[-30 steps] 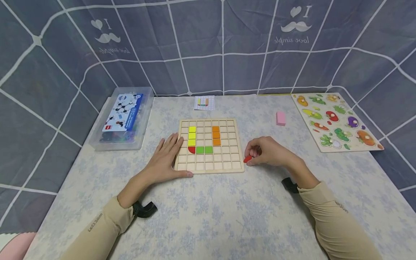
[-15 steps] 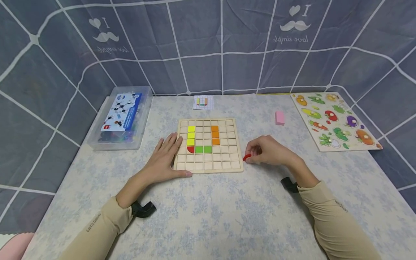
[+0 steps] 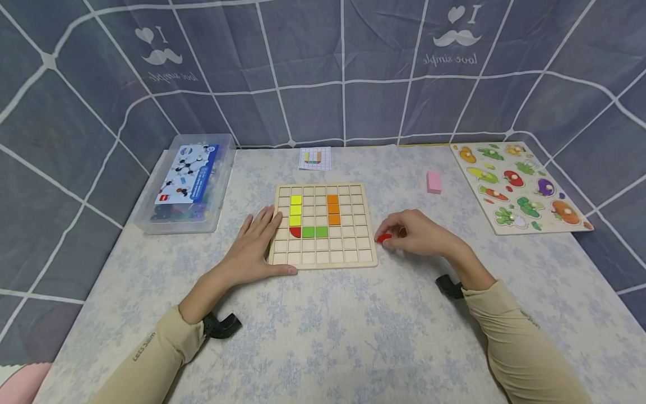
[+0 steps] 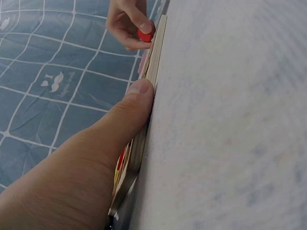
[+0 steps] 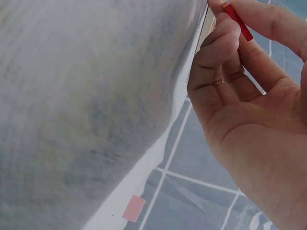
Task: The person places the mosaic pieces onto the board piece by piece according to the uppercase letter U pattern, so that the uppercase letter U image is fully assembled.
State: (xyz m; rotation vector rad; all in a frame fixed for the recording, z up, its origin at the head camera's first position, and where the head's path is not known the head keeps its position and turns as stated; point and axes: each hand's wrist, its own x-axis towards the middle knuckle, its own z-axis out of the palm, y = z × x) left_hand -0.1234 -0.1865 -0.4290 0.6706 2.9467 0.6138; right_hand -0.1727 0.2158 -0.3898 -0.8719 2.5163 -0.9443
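A wooden grid board (image 3: 348, 243) lies mid-table. In its cells sit a column of yellow squares (image 3: 295, 210), a column of orange squares (image 3: 333, 209), two green squares (image 3: 315, 232) and a red piece with a rounded corner (image 3: 295, 232). My left hand (image 3: 254, 249) rests at the board's left edge, fingers spread and straight, thumb along the near edge. Just off the board's right side, my right hand (image 3: 416, 234) pinches a second red piece (image 3: 384, 238) between thumb and fingers. The right wrist view shows this red piece (image 5: 238, 21) edge-on at the fingertips.
Behind the board lies a small pattern card (image 3: 315, 158). A clear plastic box (image 3: 143, 216) stands at the left. To the right are a pink block (image 3: 433, 182) and a vegetable puzzle board (image 3: 499, 193). A grid-patterned cloth (image 3: 313, 62) hangs behind the table.
My right hand has shifted slightly up and toward the board, turning the red piece in its fingers. The left hand keeps its place on the board.
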